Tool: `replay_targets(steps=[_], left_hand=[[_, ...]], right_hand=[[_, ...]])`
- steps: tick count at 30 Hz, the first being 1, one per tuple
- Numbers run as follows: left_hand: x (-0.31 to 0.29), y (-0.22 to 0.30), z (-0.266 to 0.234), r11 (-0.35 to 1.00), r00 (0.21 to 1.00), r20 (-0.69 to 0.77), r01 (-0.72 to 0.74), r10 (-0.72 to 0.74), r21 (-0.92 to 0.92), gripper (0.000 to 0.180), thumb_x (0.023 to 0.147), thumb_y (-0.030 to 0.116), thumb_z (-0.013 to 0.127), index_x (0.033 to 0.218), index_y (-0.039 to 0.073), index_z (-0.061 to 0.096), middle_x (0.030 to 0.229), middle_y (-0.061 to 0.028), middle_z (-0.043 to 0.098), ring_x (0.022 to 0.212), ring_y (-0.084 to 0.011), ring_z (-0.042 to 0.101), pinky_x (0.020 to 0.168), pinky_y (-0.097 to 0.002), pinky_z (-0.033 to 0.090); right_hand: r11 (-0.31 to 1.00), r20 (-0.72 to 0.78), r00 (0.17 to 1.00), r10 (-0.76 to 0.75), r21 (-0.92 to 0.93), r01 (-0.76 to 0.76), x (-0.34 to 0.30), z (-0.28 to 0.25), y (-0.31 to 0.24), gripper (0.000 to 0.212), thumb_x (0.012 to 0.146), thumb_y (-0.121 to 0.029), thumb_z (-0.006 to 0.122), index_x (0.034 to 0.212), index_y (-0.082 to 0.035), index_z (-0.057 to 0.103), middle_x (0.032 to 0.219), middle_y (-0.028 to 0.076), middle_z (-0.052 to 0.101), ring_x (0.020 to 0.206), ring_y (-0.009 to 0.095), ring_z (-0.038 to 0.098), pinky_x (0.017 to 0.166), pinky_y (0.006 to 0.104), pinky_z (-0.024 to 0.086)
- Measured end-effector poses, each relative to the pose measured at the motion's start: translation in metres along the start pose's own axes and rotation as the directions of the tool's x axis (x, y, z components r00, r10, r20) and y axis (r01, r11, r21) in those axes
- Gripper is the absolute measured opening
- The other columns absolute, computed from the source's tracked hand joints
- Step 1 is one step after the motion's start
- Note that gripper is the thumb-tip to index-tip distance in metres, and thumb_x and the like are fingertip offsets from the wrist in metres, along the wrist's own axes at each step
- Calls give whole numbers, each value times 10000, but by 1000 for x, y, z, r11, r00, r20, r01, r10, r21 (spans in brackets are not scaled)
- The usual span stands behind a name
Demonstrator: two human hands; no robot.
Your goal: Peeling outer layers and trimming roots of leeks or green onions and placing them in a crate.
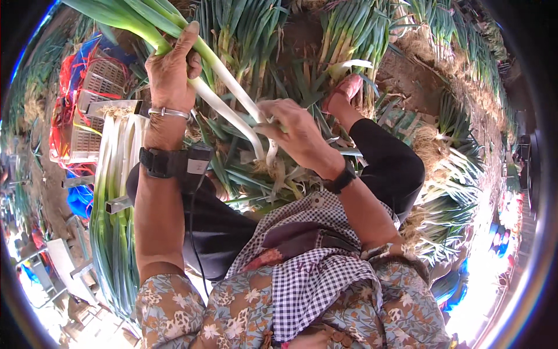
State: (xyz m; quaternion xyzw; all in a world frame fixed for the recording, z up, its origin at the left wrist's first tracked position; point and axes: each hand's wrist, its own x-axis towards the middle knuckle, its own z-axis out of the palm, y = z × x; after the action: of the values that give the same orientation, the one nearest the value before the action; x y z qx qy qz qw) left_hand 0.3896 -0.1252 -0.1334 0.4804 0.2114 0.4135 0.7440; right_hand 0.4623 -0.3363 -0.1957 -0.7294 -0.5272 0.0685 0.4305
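Observation:
My left hand (171, 70) is closed around two long green onions (229, 75), with the green leaves going off past the upper left. Their white stems slant down to the right, toward the middle of the view. My right hand (299, 134) has its fingers closed on the lower white part of one stem, near the root end. Its fingertips are partly hidden. Just below that end lie loose outer leaves and pale peelings (279, 174). To the left of my left forearm, a stack of green onions (113, 157) with white stems lies in a metal frame (119, 203).
Bundles of unpeeled green onions (241, 29) stand ahead, with more (354, 35) beside my foot. A rooty heap (447, 174) lies right of my knee. At the left are a pale plastic crate (102, 96) and red plastic ribbons (61, 116).

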Motion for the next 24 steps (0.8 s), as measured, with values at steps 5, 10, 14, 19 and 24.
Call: replay_targets(steps=[5,10,14,19,24], left_hand=[[-5,-2,1,997,997,42,55,-57,47,182,787,136,773,862,64,624,670,38,536,468,-39,429,403,-200,302],[-11,-5,-2,984,979,104,173,-176,40,191,804,172,761,873,86,605,621,68,491,453,-28,409,399,-190,305],[-9,-6,-8,972,957,172,236,-232,-3,219,802,229,766,843,82,610,588,53,475,439,-32,391,394,-194,293],[-9,-10,-3,976,985,12,167,-170,136,237,760,207,801,848,64,633,625,41,526,473,-54,451,407,-204,328],[10,-21,-11,922,972,-74,-185,223,341,273,713,202,836,833,40,651,785,-39,669,563,-80,543,424,-238,385]], right_hand=[[990,234,962,-142,16,142,2,-6,-3,238,862,-247,635,773,-31,587,627,139,530,610,340,574,571,417,436],[960,437,889,-139,280,12,3,-14,-16,297,864,-294,665,839,2,668,571,147,512,499,244,536,502,358,401],[754,515,857,-22,571,-324,-6,-11,-24,329,898,-278,655,839,45,661,564,71,447,556,39,367,479,275,347],[945,260,917,-304,-37,324,-12,3,-16,186,795,-174,671,725,-43,560,598,40,487,575,160,523,548,353,406],[908,179,931,-319,-223,354,-23,6,-17,95,742,-113,650,758,-68,568,752,34,562,744,232,578,602,381,446]])
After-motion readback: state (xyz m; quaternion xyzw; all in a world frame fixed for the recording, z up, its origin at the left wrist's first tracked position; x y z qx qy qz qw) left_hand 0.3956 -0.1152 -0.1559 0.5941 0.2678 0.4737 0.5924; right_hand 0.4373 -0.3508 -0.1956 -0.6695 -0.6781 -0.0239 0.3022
